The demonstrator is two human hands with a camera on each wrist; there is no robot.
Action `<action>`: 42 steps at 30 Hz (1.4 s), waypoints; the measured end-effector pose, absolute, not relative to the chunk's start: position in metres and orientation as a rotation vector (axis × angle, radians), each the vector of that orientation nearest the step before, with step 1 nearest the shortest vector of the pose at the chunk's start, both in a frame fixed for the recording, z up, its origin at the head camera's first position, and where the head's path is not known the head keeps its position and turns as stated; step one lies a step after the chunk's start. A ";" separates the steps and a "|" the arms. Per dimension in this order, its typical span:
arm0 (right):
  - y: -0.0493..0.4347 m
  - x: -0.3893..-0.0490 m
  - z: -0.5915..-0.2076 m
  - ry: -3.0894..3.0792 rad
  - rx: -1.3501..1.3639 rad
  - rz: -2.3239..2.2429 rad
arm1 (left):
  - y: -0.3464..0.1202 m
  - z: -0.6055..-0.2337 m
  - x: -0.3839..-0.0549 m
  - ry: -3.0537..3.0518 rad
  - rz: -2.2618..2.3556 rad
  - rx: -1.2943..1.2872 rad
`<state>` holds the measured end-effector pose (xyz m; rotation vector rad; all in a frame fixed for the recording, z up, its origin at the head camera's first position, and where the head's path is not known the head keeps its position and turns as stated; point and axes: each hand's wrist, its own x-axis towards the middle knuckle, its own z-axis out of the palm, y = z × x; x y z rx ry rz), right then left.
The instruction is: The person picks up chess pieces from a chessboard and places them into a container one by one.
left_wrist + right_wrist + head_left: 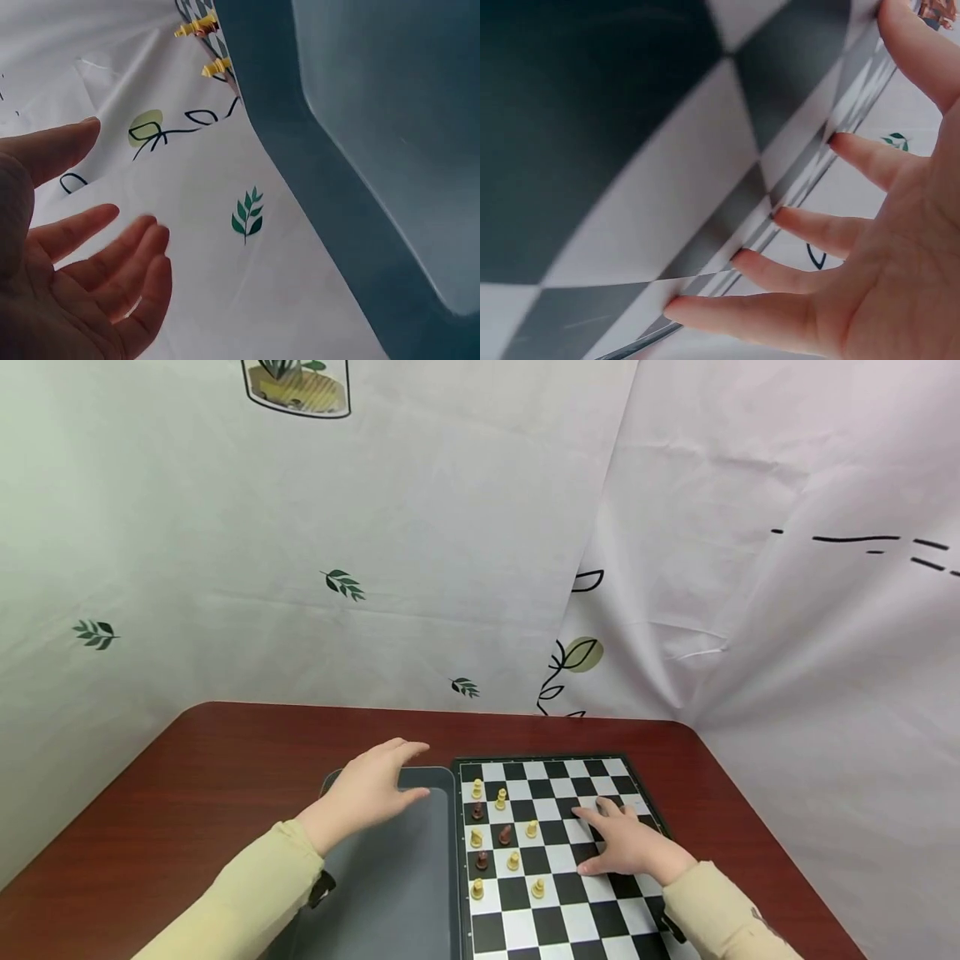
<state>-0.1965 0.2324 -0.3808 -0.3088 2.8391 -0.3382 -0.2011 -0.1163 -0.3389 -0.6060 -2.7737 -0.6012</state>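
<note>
A black-and-white chessboard (pixel 579 922) lies on the table. My right hand (pixel 630 843) is spread over its right half, fingertips on the squares and nothing in its grasp; the right wrist view shows the fingers (pixel 802 281) splayed against the board. Yellow chess pieces, one being this pawn-like piece (pixel 513 861), and dark brown ones (pixel 505 835) stand on the board's left side. My left hand (pixel 363 793) hovers over the far part of a grey tray (pixel 390 893), thumb apart from relaxed fingers, holding nothing.
The tray sits directly left of the board, close against its edge. Both are on a reddish-brown table (pixel 150 827) with rounded far corners. Behind it hangs a white cloth (pixel 450 527) printed with leaves.
</note>
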 end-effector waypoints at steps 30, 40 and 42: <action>0.231 -0.196 -0.382 2.866 -0.306 -0.340 | -0.056 -0.355 -0.262 -3.020 -0.837 -0.790; 0.232 -0.195 -0.382 2.863 -0.299 -0.350 | -0.048 -0.361 -0.270 -3.072 -0.704 -0.861; 0.231 -0.195 -0.382 2.864 -0.299 -0.348 | -0.047 -0.362 -0.269 -3.068 -0.707 -0.873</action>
